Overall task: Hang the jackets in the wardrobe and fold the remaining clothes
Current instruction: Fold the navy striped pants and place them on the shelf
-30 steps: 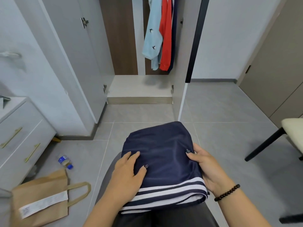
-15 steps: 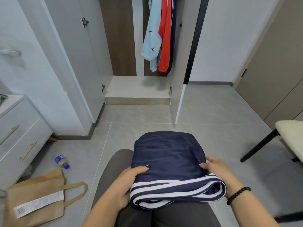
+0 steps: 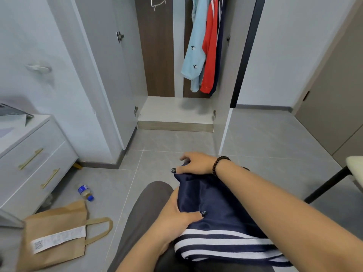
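A folded navy garment (image 3: pixel 220 214) with white stripes along its near edge lies on my lap. My left hand (image 3: pixel 176 214) grips its left side, thumb on top of the cloth. My right hand (image 3: pixel 196 162), with a dark bead bracelet at the wrist, reaches across and holds the garment's far edge. Straight ahead stands the open wardrobe (image 3: pixel 174 114). Inside it hang a light blue jacket (image 3: pixel 193 50), a red jacket (image 3: pixel 210 50) and a dark one behind them.
A white drawer unit (image 3: pixel 29 160) with gold handles stands at the left. On the grey tile floor lie a brown paper bag (image 3: pixel 57 234) and a small bottle (image 3: pixel 85 191). A chair (image 3: pixel 334 179) with black legs is at the right.
My right hand left the garment's right side and reached over to its far edge. My left hand slid further along the left side. The view tilted up slightly.
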